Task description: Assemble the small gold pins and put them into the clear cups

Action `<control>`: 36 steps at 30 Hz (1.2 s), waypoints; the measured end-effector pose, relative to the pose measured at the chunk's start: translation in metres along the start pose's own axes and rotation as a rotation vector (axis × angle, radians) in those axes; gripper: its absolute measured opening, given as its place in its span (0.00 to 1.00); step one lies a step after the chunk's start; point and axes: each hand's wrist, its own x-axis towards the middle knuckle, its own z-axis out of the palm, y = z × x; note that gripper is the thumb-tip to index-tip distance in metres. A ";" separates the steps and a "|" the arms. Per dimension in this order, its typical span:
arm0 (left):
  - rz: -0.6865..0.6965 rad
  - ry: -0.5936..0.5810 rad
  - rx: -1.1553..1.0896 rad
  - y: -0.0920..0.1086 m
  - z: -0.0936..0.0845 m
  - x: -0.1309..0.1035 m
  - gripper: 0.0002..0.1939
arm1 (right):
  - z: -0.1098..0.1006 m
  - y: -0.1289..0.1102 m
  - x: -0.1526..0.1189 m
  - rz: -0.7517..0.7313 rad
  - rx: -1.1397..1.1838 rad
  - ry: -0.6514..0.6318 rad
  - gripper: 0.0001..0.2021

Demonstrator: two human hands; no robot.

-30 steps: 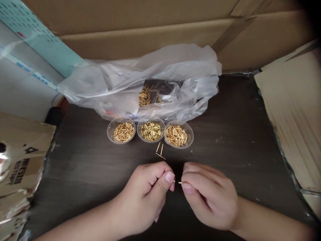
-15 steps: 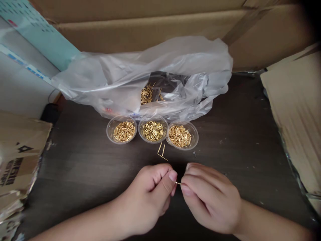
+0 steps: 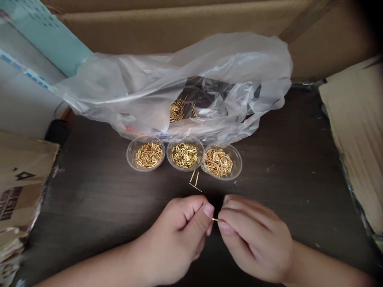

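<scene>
Between my two hands runs a thin gold-coloured metal pin (image 3: 215, 219), only its middle showing. My left hand (image 3: 187, 235) pinches one end between thumb and fingers. The other end sits in the pinch of my right hand (image 3: 254, 239). Whether it is one piece or several joined, I cannot tell. Just beyond my hands, three loose gold pins (image 3: 196, 179) lie on the dark table. Behind them stand three clear round cups in a row: the left cup (image 3: 129, 160), the middle cup (image 3: 170, 160) and the right cup (image 3: 238, 167), each holding small gold metal pieces.
A crumpled translucent plastic bag (image 3: 134, 87) lies behind the cups, with long gold pins (image 3: 177, 109) inside its opening. Cardboard (image 3: 179, 28) walls the back. More cardboard stands at the left (image 3: 26, 175) and right (image 3: 356, 131). A small scrap (image 3: 235, 183) lies right of the loose pins.
The view has shifted slightly, so the cups and bag appear a little larger and farther apart. Both hands keep the same pinch on the pin.
</scene>
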 end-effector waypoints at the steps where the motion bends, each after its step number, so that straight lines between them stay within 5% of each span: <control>1: 0.001 0.002 0.003 0.000 0.000 0.000 0.24 | 0.000 0.000 0.000 -0.001 0.002 0.000 0.11; 24: -0.122 -0.033 -0.192 0.007 -0.001 0.002 0.27 | 0.004 -0.005 -0.001 -0.075 -0.148 0.034 0.10; 36: -0.136 0.019 -0.086 0.006 0.000 0.003 0.27 | 0.005 -0.009 0.004 -0.119 -0.311 0.070 0.11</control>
